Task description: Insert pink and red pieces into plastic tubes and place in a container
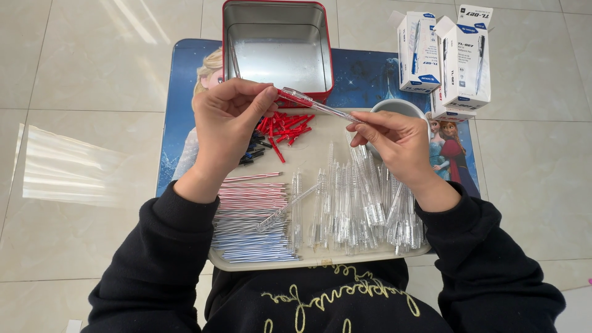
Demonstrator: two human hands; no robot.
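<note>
Black sleeves (pixel 154 259) are framing a tray (pixel 320 262) where clear pen barrels (pixel 364 209) and refills (pixel 250 216) are lying sorted in rows for easy reach. Above it, the left hand (pixel 225 126) is pinching the red-capped end of a clear pen (pixel 314 105) while the right hand (pixel 398 139) is gripping its other end, so the pen is spanning both grips, level over the red caps (pixel 287 126).

Far right of my mat: three upright white-and-blue cardboard pen boxes (pixel 453 58), flaps open | beyond my hands: open red metal tin (pixel 277 46), rectangular, silver inside | no screens or signs
</note>
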